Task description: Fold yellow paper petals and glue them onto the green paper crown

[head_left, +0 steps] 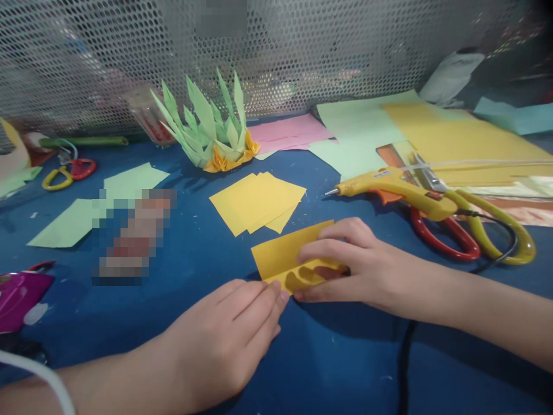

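A yellow paper square lies folded in half on the blue table. My right hand rests on its right end, fingers tucked into the fold, thumb along the near edge. My left hand presses its fingertips on the near left corner of the paper. Just beyond it lies a small stack of yellow paper squares. At the back stands a green and orange folded paper flower.
A yellow glue gun and red-and-yellow scissors lie to the right, its black cord trailing toward me. Sheets of green, pink and yellow paper cover the back right. Green paper pieces, small scissors and a pink object lie left. A perforated metal screen closes the back.
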`<state>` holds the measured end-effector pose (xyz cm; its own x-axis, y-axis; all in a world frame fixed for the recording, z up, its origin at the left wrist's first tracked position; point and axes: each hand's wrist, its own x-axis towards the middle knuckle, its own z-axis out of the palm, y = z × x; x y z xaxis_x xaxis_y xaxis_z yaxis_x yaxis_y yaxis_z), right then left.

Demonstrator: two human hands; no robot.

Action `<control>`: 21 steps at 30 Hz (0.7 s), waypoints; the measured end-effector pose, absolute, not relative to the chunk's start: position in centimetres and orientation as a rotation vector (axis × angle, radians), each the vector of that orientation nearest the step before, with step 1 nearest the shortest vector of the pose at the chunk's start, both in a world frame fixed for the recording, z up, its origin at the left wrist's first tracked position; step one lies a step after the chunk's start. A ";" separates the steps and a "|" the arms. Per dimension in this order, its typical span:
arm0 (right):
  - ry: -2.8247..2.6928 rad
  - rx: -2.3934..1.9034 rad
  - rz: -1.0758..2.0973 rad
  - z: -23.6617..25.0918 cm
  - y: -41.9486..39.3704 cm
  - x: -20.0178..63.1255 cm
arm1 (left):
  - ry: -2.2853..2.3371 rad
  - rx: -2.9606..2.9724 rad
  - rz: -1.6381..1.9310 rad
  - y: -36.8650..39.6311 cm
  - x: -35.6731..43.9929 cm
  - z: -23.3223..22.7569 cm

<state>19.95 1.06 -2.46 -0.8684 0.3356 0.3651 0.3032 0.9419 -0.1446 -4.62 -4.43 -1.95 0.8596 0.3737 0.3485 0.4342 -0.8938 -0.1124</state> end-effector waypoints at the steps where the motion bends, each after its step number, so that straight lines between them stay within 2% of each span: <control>1: -2.721 -0.461 0.105 -2.4 1.1 20.0 | -0.628 -2.854 -0.462 -4.5 -4.7 -2.0; 9: -2.699 -0.573 0.292 -1.5 1.6 20.8 | -0.673 -2.956 -0.290 -4.3 -4.9 -1.9; 21: -2.663 -0.469 0.145 -0.8 3.2 22.9 | -0.765 -2.961 -0.598 -4.1 -4.6 -1.7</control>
<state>22.86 3.25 -0.79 -0.8500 0.3474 0.3959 0.3024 0.9373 -0.1732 -4.58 -4.10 -1.73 0.8058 0.4616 0.3709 0.4715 -0.8791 0.0696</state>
